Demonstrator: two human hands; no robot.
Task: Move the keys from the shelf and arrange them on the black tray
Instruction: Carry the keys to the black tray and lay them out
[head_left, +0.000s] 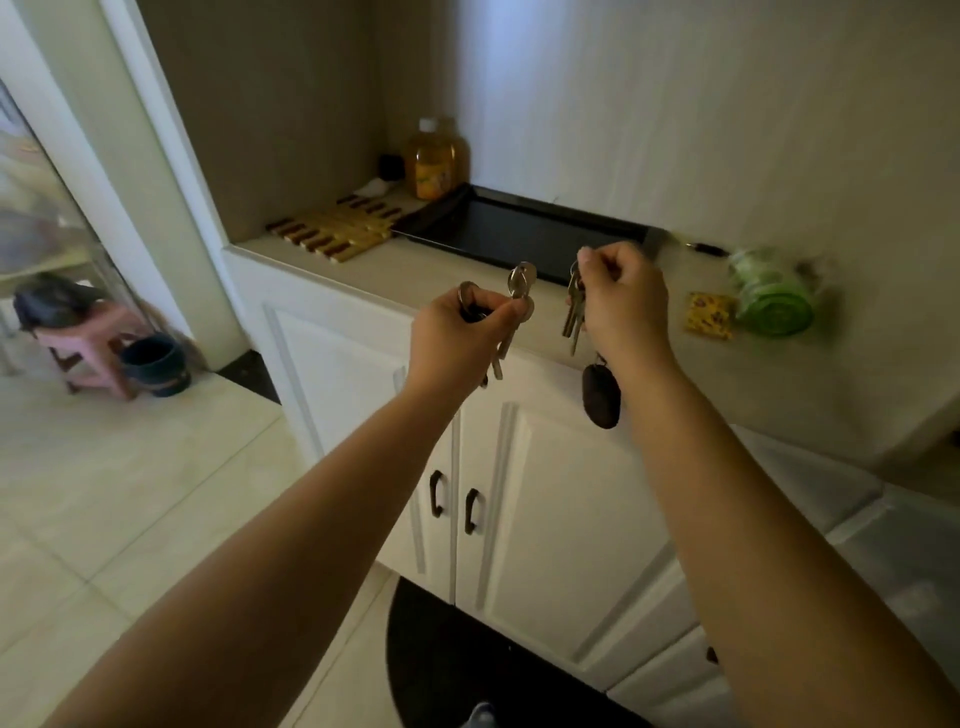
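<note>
The black tray (519, 228) lies empty on the beige shelf (415, 270), against the back wall. My left hand (457, 338) is closed on a bunch of silver keys (521, 283) on rings; some stick up above my fingers and some hang below. My right hand (618, 306) pinches a second key bunch (573, 312), from which a dark oval fob (600, 396) dangles. Both hands hover just in front of the tray's near edge, over the shelf front.
A bamboo trivet (335, 231) lies left of the tray, with an orange bottle (435, 161) behind it. Right of the tray are a yellow packet (709, 315), a green jar (771, 293) and a pen (704, 248). White cabinet doors (545, 509) are below.
</note>
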